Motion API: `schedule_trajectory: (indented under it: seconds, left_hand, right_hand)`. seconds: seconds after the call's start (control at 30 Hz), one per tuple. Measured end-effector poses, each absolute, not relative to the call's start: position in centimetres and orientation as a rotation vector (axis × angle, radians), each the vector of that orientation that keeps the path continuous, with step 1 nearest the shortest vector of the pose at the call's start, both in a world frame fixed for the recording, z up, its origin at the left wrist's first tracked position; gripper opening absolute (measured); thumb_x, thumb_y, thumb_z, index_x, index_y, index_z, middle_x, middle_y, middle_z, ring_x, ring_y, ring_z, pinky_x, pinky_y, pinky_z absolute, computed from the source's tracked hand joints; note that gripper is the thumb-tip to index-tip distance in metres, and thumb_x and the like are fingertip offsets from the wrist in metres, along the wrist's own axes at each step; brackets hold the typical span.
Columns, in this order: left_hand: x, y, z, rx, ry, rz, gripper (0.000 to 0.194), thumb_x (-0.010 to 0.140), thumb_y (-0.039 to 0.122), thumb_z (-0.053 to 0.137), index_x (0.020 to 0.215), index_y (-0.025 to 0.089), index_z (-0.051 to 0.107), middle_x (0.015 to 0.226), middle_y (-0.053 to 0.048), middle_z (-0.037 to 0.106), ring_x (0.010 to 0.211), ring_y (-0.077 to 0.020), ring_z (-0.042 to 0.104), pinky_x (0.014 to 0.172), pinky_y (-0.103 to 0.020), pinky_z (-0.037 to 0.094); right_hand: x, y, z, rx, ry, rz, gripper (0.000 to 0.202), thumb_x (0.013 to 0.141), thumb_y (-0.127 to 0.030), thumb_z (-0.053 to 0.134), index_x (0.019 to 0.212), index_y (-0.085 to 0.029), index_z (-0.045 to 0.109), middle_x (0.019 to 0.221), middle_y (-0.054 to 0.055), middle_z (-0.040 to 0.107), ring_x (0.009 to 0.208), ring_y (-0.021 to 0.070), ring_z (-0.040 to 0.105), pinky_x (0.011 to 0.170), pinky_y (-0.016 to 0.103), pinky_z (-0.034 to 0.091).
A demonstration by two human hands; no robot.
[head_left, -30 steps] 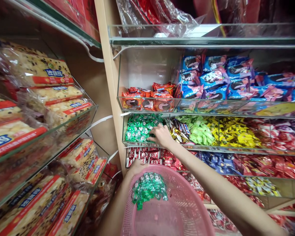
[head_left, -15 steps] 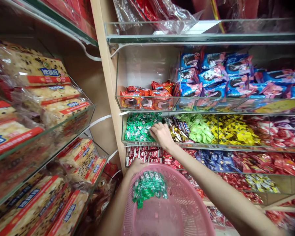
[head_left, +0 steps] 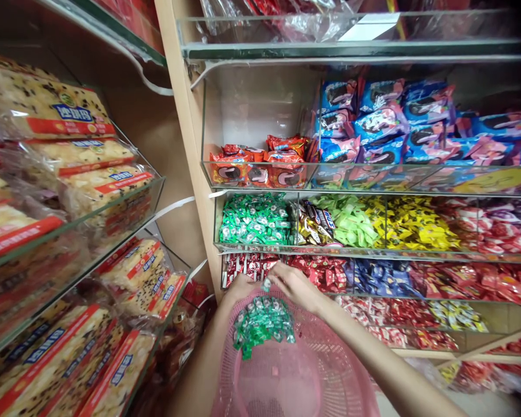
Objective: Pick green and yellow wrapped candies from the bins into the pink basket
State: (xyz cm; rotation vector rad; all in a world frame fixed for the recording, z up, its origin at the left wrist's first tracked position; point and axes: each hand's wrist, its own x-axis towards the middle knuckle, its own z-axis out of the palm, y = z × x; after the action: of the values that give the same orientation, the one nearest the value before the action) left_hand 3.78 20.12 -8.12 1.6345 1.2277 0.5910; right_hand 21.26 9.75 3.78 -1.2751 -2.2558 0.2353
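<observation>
Green-wrapped candies in a pink basket, both hands at its far rim

Head view: the left hand [head_left: 242, 288] is closed on the far left rim of a pink plastic basket [head_left: 282, 382] with perforated sides. The right hand [head_left: 293, 285] is just beside it, over the far rim, fingers bent downward. A small wrapped candy [head_left: 266, 285] shows at its fingertips; whether they pinch it or have let it go, I cannot tell. Below, a heap of green-wrapped candies [head_left: 264, 321] lies in the far left part of the basket.

Beyond the hands, more green candies [head_left: 254, 223] fill the leftmost compartment of a clear-fronted shelf. To their right come brown and gold wrapped bars [head_left: 315, 223], light-green packets [head_left: 353, 220] and yellow packets [head_left: 417, 223]. One shelf up are orange cookie packs [head_left: 260, 168] and blue-and-pink cookie packs [head_left: 382, 121]. Sachima packs [head_left: 73, 113] with red bands are stacked on the shelves at left.
</observation>
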Motion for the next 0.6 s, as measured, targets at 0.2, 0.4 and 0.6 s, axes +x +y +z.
schedule_trajectory:
  seconds: [0.2,0.4,0.6]
  left_hand:
    - [3.6,20.6,-8.8,1.791,1.299,0.525,0.055,0.058,0.067,0.060,0.045,0.017,0.039,0.047,0.006,0.024,0.049,-0.0066,0.022,0.051,-0.026,0.012]
    - [3.5,20.8,-9.0,1.824,1.293,0.532,0.055,0.061,0.066,0.059,0.045,0.018,0.035,0.048,0.006,0.023,0.049,-0.0065,0.021,0.051,-0.027,0.011]
    - [3.6,20.2,-8.3,1.774,1.290,0.516,0.059,0.057,0.071,0.059,0.046,0.018,0.036,0.047,0.006,0.024,0.047,-0.0062,0.021,0.051,-0.027,0.011]
  right_hand:
    - [23.6,10.1,-1.7,-1.717,-2.357,0.499,0.026,0.095,-0.025,0.035,0.085,-0.018,0.058,0.060,0.000,0.058,0.052,0.0121,0.052,0.055,0.022,0.035]
    - [22.9,11.6,-2.2,-1.724,-2.366,0.647,0.033,0.097,-0.030,0.030,0.091,-0.017,0.060,0.050,-0.002,0.057,0.052,0.0124,0.055,0.058,0.021,0.038]
    - [20.6,11.7,-2.1,-1.856,-2.391,0.220,0.027,0.095,-0.029,0.037,0.096,-0.015,0.060,0.086,0.011,0.069,0.078,0.0211,0.065,0.066,0.027,0.040]
